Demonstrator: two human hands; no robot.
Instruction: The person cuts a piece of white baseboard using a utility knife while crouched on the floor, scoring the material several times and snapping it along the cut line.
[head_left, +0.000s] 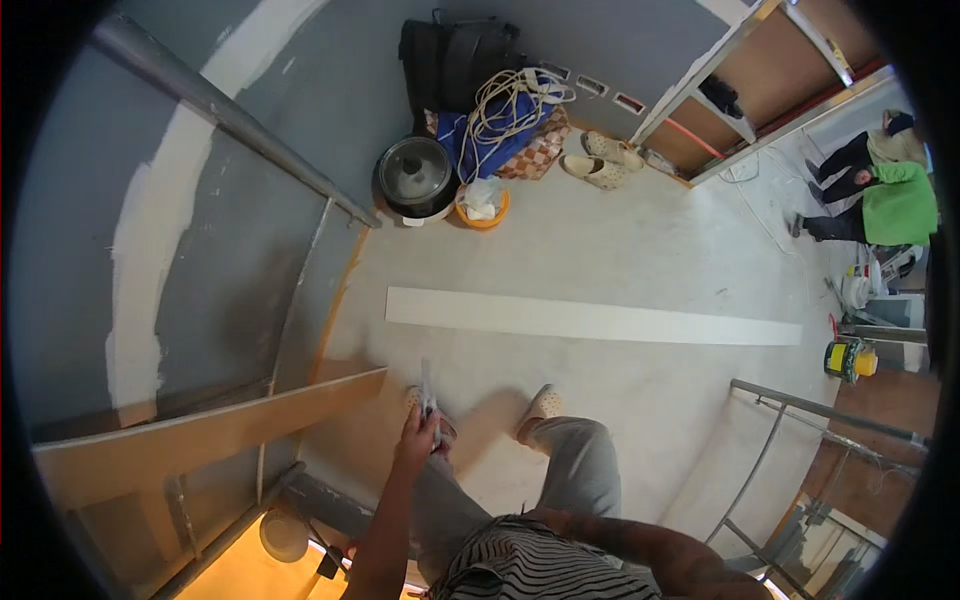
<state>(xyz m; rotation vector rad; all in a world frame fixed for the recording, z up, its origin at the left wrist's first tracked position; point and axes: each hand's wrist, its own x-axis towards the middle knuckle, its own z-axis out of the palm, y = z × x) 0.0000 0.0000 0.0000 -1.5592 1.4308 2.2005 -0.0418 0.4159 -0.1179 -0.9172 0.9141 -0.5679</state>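
Note:
My left hand (420, 432) is held out in front of my left leg, closed around a thin, pale, flat-looking tool (427, 380). The tool is narrow from this angle and points away from me, so its exact kind is unclear. Across my waist comes my right forearm, with my right hand (556, 521) against the hem of my striped shirt (525, 560); its fingers are hidden. On the floor ahead of my feet lies a long white board strip (590, 318).
Scaffold tubes (230, 110) and a plank (210, 425) stand at my left, another metal frame (830, 410) at right. By the far wall are a lidded pot (415, 172), an orange bucket (492, 218), coiled cable (510, 105) and clogs (600, 165). A person in green (895, 205) is far right.

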